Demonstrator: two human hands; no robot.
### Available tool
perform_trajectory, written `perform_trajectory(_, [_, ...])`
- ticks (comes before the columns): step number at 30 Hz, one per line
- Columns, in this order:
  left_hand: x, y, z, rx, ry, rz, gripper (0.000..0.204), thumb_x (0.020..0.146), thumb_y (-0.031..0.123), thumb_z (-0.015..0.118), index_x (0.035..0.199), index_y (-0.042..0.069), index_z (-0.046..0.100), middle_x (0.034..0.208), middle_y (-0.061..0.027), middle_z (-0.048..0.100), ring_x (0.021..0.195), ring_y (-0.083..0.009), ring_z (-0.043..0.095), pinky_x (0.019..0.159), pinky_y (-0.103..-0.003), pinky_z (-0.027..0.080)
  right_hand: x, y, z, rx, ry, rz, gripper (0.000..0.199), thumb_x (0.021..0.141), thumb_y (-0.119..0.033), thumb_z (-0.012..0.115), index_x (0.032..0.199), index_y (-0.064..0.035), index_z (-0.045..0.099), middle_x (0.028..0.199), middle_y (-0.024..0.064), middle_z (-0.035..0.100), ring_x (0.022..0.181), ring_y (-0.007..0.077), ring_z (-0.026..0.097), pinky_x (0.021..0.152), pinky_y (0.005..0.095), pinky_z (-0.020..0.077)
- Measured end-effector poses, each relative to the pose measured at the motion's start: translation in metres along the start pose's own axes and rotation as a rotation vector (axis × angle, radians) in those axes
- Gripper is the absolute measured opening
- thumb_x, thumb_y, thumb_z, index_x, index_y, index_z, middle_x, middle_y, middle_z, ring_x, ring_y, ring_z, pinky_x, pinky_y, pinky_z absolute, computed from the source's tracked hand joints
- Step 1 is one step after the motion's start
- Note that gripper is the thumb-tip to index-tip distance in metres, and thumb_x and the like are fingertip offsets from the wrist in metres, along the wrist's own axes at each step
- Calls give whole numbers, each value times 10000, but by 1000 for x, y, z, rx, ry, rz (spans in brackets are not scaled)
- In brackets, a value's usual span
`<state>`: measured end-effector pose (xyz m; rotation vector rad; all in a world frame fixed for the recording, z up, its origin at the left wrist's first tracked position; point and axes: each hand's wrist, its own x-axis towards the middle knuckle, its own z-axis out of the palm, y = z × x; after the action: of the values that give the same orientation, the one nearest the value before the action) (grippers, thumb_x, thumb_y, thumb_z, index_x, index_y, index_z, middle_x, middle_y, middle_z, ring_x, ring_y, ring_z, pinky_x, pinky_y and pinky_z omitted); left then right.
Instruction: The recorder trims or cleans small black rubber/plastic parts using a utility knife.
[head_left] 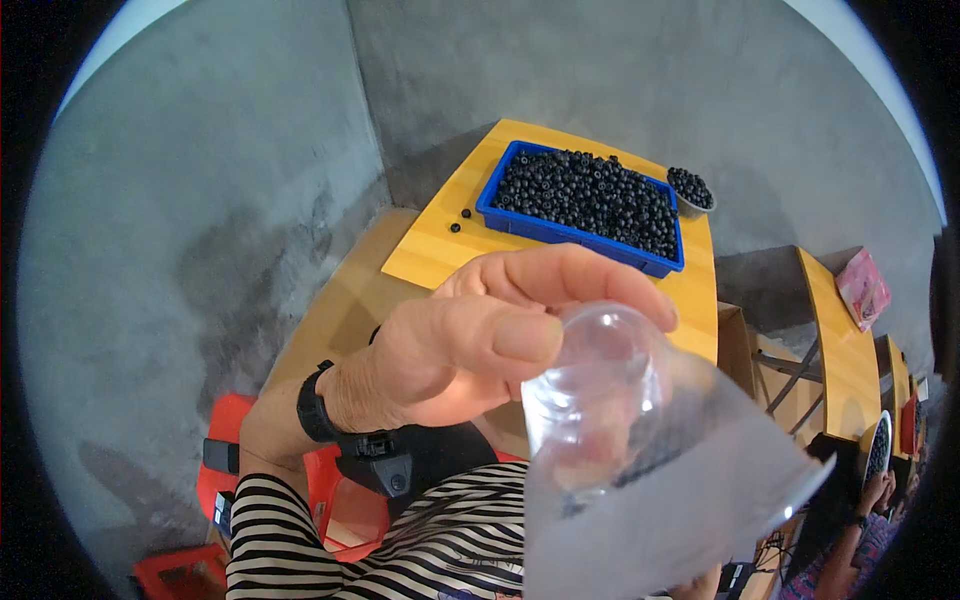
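Raised close to the camera, my left hand (pixel 440 345) is closed on a clear plastic bag (pixel 670 490), with the thumb in front and the fingers curled round behind. A shiny, see-through rounded shape (pixel 605 350) shows at the bag's top under the fingers. I cannot tell if it is a separate piece or the bag bulging. Pinkish and dark patches show dimly through the plastic. Of my right arm, only a patch of skin (pixel 703 583) shows at the lower edge beside the bag. The bag hides my right hand's fingers.
On the yellow table (pixel 425 255) ahead stands a blue tray (pixel 560 232) heaped with small black ring-like parts. A grey bowl (pixel 698 207) of similar parts is at its far right; two loose ones lie left. Another person's hand (pixel 878 492) is beside a white bowl, far right.
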<state>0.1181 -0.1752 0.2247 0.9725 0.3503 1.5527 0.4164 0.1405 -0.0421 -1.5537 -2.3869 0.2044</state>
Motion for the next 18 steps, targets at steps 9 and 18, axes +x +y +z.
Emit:
perform_trajectory(9, [8, 7, 20, -17, -57, -38, 587, 756, 236, 700, 1234, -27, 483, 1084, -144, 612, 959, -191, 596, 862, -318, 468, 3, 13, -2, 0, -17, 21, 308, 772, -395, 645, 944, -140, 646, 1120, 53, 559, 1103, 282, 470, 860, 477, 419])
perform_trajectory(18, [17, 24, 50, 151, 131, -53, 528, 645, 261, 717, 1014, -96, 595, 929, -316, 584, 924, -398, 579, 803, -460, 471, 1, 4, -2, 18, 43, 24, 290, 740, -336, 685, 901, -102, 626, 1080, 51, 540, 1067, 296, 465, 830, 504, 403])
